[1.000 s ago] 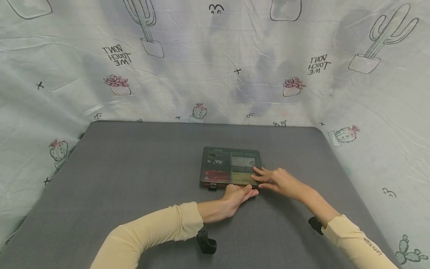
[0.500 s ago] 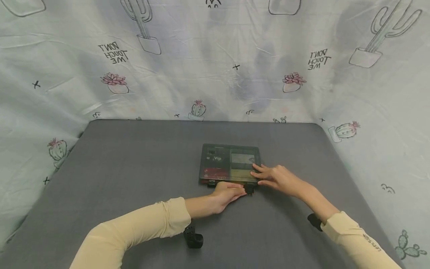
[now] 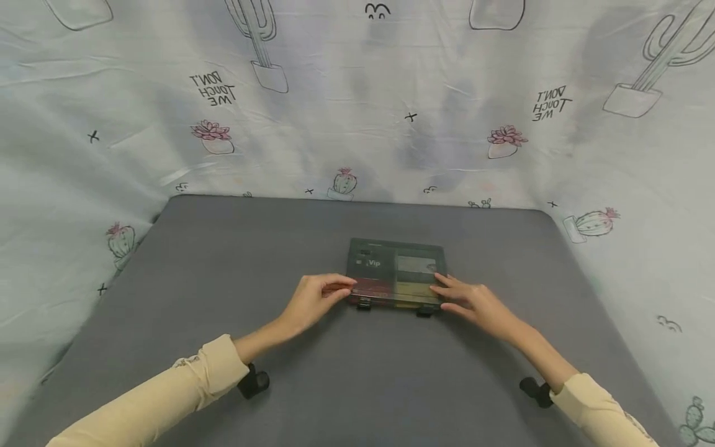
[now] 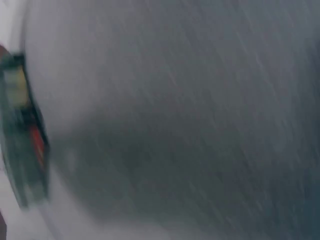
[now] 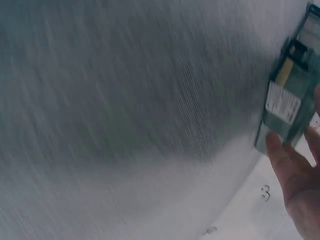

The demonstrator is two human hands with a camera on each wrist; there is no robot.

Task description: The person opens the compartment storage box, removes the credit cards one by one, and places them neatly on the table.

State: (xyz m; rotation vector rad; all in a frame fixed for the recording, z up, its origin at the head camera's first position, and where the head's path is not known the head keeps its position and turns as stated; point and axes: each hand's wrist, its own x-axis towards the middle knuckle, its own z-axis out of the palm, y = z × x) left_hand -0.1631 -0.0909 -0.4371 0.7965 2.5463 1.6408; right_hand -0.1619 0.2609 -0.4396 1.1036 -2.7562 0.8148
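In the head view a green-tinted clear plastic case lies flat on the grey table, its lid down. Two black latches stand on its front edge, the left latch and the right latch. Through the lid show a dark panel marked "Vip", a red item, and pale and yellow pieces. My right hand holds the right end, fingers on the lid and thumb by the front corner. My left hand reaches the left front corner with its fingers fairly straight; contact is hard to tell. The left wrist view shows the case blurred.
The grey table spreads around the case. A patterned cloth with cactus drawings hangs behind it and at both sides. Black wrist mounts sit under both forearms.
My left hand has left the front edge by the right latch and moved leftward to the case's left front corner. My right hand has stayed at the right end.
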